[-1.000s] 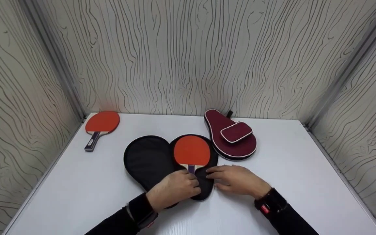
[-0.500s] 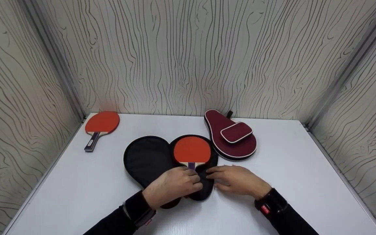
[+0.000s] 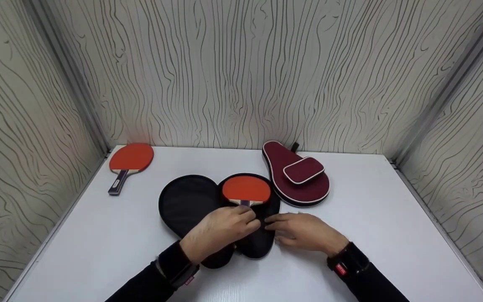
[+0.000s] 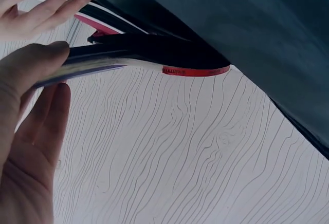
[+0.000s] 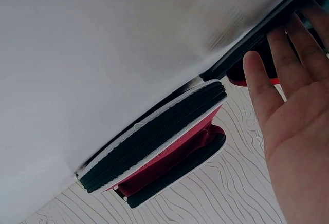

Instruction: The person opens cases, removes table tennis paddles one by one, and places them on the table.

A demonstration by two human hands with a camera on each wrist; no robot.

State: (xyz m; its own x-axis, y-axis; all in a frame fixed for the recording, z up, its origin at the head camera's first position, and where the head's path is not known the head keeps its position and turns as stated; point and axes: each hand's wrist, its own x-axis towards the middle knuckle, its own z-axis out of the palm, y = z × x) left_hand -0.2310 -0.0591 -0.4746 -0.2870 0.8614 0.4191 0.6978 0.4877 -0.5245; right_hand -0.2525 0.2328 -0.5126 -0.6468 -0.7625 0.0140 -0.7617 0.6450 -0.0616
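My left hand (image 3: 220,228) grips the purple handle of a table tennis paddle (image 3: 246,188) with an orange-red face. In the left wrist view thumb and fingers close around the handle (image 4: 97,62), which is lifted off the case. The paddle's head lies over the right half of an unzipped black paddle case (image 3: 189,203), spread in two halves. My right hand (image 3: 304,231) rests at that half's right edge, fingers extended. The right wrist view shows its fingers (image 5: 290,54) spread against the case's rim. The left hand hides most of the handle in the head view.
A second orange-red paddle (image 3: 131,157) lies at the table's back left. Behind the right hand, a maroon paddle case (image 3: 304,188) with white piping and a small pocket (image 3: 304,170) lies close against the black case. Patterned walls (image 3: 233,75) enclose the white table (image 3: 375,201).
My left hand has raised the paddle's handle and moved slightly away from me, so the paddle's face looks more foreshortened. The right hand and both cases stay put.
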